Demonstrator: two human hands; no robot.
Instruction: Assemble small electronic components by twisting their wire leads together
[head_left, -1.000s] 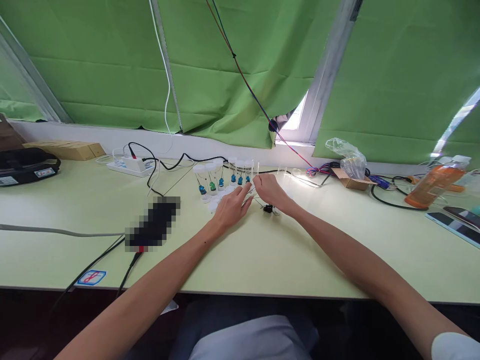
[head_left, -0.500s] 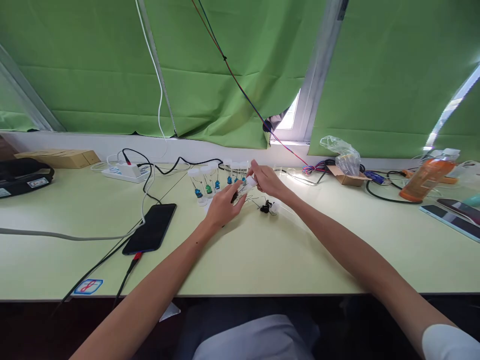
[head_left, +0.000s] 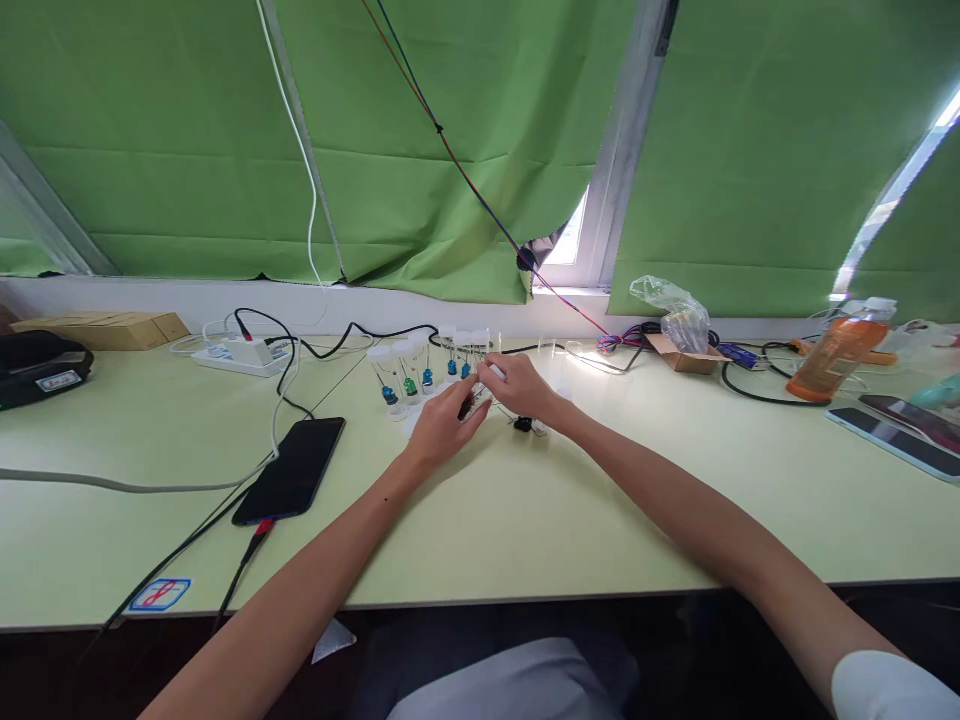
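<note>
My left hand point(head_left: 442, 425) is closed round a small clear tube point(head_left: 480, 392), tilted, with something dark inside near my fingers. At the tube's upper end, my right hand point(head_left: 523, 387) grips its white cap point(head_left: 492, 373), so the two hands almost meet. Just behind them stand several clear tubes with white lids, holding wire-legged parts; one holds a green part point(head_left: 409, 386), another a blue part point(head_left: 388, 394). Below my right hand lie some small black parts point(head_left: 523, 424) with thin wires. My fingers hide much of the held tube.
A black phone point(head_left: 291, 470) with a cable plugged in lies left of my arms. Behind it are a white power strip point(head_left: 244, 357) and loose cables. To the right are a small cardboard box point(head_left: 686, 355), an orange drink bottle point(head_left: 840, 350) and more phones point(head_left: 892, 442).
My right hand has moved down and left, its fingers now wrapped closer over the white cap. My left hand still holds the tube. The view has shifted slightly.
</note>
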